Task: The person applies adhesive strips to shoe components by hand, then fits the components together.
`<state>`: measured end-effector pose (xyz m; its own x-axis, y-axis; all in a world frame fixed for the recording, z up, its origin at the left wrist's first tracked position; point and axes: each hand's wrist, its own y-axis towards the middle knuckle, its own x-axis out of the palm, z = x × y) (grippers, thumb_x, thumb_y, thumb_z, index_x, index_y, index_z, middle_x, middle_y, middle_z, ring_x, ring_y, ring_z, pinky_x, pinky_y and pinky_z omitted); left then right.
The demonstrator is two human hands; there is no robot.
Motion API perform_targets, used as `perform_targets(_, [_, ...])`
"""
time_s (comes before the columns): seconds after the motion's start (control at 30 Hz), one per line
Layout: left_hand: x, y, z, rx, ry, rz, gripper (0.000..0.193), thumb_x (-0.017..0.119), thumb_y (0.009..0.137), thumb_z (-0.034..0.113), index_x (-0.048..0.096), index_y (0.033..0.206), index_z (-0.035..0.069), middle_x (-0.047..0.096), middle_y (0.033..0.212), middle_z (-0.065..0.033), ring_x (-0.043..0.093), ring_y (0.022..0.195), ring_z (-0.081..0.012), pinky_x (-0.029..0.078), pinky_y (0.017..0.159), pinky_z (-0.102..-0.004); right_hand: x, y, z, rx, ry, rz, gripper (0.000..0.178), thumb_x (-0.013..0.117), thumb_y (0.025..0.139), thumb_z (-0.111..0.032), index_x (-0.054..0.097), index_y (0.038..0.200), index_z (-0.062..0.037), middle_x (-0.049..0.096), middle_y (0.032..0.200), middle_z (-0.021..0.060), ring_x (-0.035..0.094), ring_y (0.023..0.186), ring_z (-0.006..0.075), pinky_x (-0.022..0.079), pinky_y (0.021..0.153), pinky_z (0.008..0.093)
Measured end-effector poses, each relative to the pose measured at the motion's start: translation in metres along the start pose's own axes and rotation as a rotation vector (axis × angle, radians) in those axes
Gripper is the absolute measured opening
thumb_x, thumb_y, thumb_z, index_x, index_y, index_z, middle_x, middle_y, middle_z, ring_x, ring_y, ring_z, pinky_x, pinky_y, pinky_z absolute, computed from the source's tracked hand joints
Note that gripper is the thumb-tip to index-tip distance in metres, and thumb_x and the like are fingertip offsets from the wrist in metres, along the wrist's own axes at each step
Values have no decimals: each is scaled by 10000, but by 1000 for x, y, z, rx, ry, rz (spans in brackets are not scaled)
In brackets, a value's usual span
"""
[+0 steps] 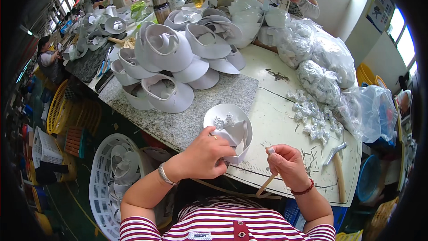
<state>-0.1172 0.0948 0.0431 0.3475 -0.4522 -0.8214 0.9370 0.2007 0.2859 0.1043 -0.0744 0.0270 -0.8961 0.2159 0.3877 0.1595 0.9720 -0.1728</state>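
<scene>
My left hand (pixel 203 152) is closed on the band of a white sun visor (pixel 244 127) at the table's front edge. A beaded silvery-white bow (pixel 224 121) lies against the visor's inner side. To the right, my right hand (pixel 287 163) is closed around a slim tool with a light wooden handle (pixel 266 186), which sticks out below the fingers. A small pale piece (pixel 271 150) shows at its thumb and fingertips; whether it belongs to the tool I cannot tell. The tool's working end is hidden.
Stacked white visors (pixel 166 91) stand on a grey speckled slab (pixel 196 116). Loose bows (pixel 314 118), bulging plastic bags (pixel 317 82), scattered thin pins (pixel 312 158) and a hammer (pixel 340 176) lie rightward. A white basket (pixel 100 174) of visors stands lower left. Other people work beyond.
</scene>
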Motion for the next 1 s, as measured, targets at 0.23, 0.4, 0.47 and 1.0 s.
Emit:
perform_targets(0.23, [-3, 27, 11, -105, -276, 240, 135, 679, 756, 170, 687, 833, 59, 657, 767, -66, 628, 726, -228, 437, 781, -338, 14, 11, 4, -194, -162, -17, 219, 634, 930, -89, 650, 1120, 21, 659, 843, 12, 554, 719, 43, 461, 626, 186])
perform_targets(0.4, [7, 49, 44, -151, -332, 277, 137, 709, 753, 81, 675, 881, 46, 658, 760, -65, 622, 698, -199, 466, 647, -288, 15, 12, 11, -417, -444, 44, 183, 667, 888, -38, 650, 1058, 28, 652, 785, 22, 544, 654, 40, 431, 554, 200])
perform_targets(0.47, [16, 50, 42, -93, -281, 306, 154, 719, 754, 71, 668, 897, 46, 653, 735, -62, 624, 667, -192, 471, 600, -281, 18, 13, 6, -530, -566, 45, 183, 670, 868, -15, 650, 1044, 28, 645, 770, 41, 551, 626, 60, 432, 540, 213])
perform_targets(1.0, [26, 49, 53, -73, -218, 380, 86, 698, 758, 80, 628, 798, 50, 618, 723, -57, 624, 597, -199, 474, 536, -295, 6, 1, -17, -104, -52, 21, 514, 670, 862, -108, 500, 1338, -17, 606, 917, 50, 574, 723, 65, 481, 640, 214])
